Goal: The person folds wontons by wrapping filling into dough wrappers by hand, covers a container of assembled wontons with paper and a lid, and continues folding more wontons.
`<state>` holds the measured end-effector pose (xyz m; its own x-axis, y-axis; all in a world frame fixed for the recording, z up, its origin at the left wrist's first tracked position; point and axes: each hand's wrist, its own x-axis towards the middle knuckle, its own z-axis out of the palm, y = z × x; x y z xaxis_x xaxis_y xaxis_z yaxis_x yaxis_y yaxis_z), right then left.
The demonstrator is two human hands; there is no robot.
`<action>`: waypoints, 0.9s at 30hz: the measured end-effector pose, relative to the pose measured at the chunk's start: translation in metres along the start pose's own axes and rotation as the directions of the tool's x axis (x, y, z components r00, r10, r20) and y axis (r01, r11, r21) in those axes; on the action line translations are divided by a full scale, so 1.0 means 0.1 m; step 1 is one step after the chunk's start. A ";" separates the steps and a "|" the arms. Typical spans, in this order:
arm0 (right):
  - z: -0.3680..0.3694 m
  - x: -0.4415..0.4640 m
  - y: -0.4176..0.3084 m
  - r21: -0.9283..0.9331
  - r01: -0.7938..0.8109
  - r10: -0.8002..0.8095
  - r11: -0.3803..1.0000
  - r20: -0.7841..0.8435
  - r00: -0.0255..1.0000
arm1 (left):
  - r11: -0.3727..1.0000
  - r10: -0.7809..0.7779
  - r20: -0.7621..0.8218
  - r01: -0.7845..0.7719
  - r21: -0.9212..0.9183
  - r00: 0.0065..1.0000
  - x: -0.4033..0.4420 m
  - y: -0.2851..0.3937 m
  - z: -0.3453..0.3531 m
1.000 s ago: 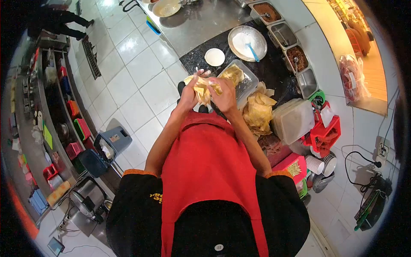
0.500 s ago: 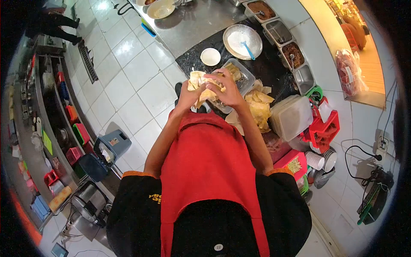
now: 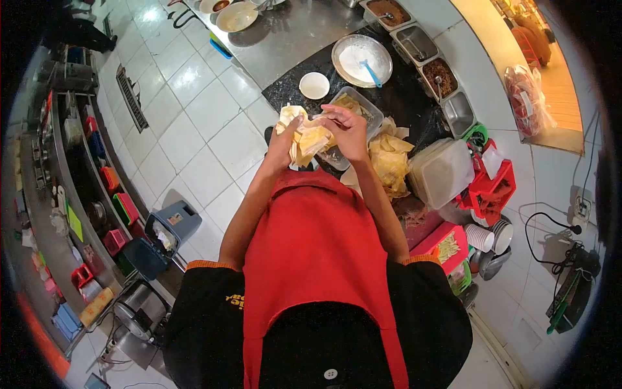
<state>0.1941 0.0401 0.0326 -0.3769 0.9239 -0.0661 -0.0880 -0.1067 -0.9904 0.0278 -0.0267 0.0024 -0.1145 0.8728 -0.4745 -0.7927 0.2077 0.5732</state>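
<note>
A floppy bundle of pale yellow wrapper sheets (image 3: 309, 141) is held up in front of the red apron. My left hand (image 3: 282, 141) is closed around its left side, thumb on top. At the right side my right hand (image 3: 348, 132) pinches the sheets between thumb and fingers. Just beyond and partly under my right hand sits a clear plastic container (image 3: 374, 119) with yellowish folded pieces inside. Crumpled yellow sheets in paper or plastic (image 3: 390, 162) lie right of my right wrist. A small white bowl (image 3: 314, 85) stands beyond the hands.
A metal bowl of white powder or paste (image 3: 353, 59) holds a blue spatula (image 3: 371, 74). Metal food tins (image 3: 416, 43) line the wall at right. Stacked plastic lids (image 3: 440, 174) and a red basket (image 3: 491, 188) stand nearer. A bin (image 3: 173, 223) is on the floor at left.
My right hand has shifted slightly right, its fingers drawn off the top of the bundle to its right edge, showing more of the sheets. My left hand has barely moved.
</note>
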 end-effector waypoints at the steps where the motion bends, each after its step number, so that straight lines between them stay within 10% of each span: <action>1: 0.01 0.00 -0.06 0.000 0.000 0.000 1.000 -0.005 1.000 | 0.999 0.018 0.015 -0.019 0.035 1.000 0.02 -0.04 -0.03; 5: 0.04 0.00 -0.23 -0.061 0.064 -0.061 0.996 0.057 0.997 | 0.925 0.076 -0.136 -0.019 0.380 0.988 -0.05 -0.07 0.02; 12: -0.33 0.11 -0.28 -0.243 -0.038 0.075 0.969 0.147 0.986 | 0.716 0.139 0.276 -0.289 0.635 0.951 -0.06 0.13 -0.04; 14: -0.46 0.13 -0.35 -0.416 0.035 -0.015 0.909 0.050 0.999 | 0.985 0.000 0.174 -0.030 0.173 0.985 -0.12 0.25 -0.01; 18: -0.76 0.15 0.13 -0.709 0.144 -0.189 0.690 0.016 0.982 | 0.988 0.097 0.148 -0.078 -0.134 0.984 -0.16 0.45 -0.31; 24: -0.57 -0.08 1.25 -0.310 -0.097 0.118 0.946 0.051 0.992 | 0.973 0.126 0.158 -0.091 -0.211 0.979 -0.22 0.56 -0.41; 27: -0.37 -0.18 1.24 -0.396 -0.143 0.108 0.907 -0.111 0.988 | 0.982 0.104 0.028 -0.098 -0.165 0.994 -0.21 0.51 -0.37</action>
<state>0.2237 0.0237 -0.0932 -0.2794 0.9421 -0.1853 0.3389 -0.0838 -0.9371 -0.0329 -0.0512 0.0170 -0.1794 0.9015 -0.3937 -0.8653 0.0458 0.4991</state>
